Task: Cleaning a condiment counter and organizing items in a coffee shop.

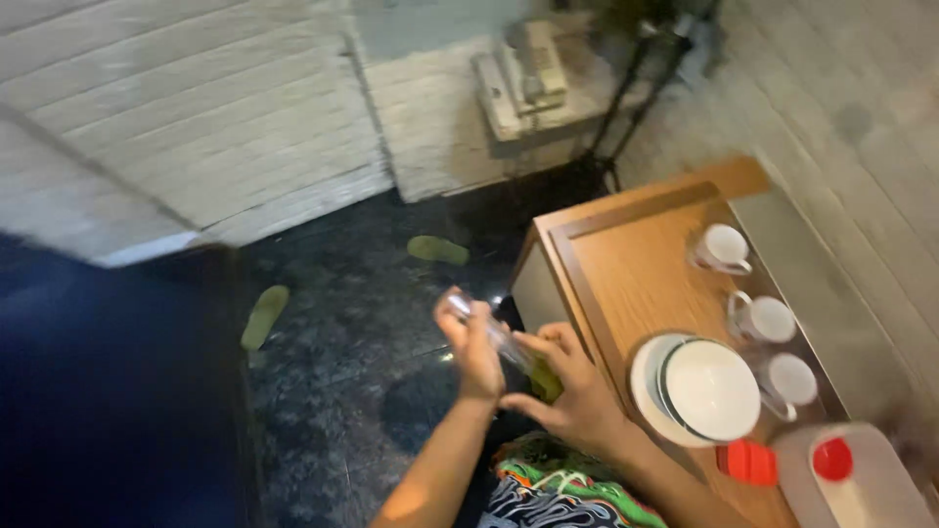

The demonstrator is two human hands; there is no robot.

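Two hands: left hand [474,344] and right hand [572,391] close together, both clamped on a clear glass [494,334] held over the dark floor [342,391]
Cloth: yellow-green cloth [546,381] under the right fingers
Table: wooden table [636,274] just right of the hands
Dishes: stacked white plates [699,389], three white cups [768,321] beside them
Corner: plastic jug with red cap [851,474]

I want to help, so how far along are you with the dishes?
Done, it seems: three white cups and stacked plates sit on the wooden table. In hand: the left hand holds a clear glass while the right hand presses a greenish cloth or sponge to it. Left: I see nothing else waiting.
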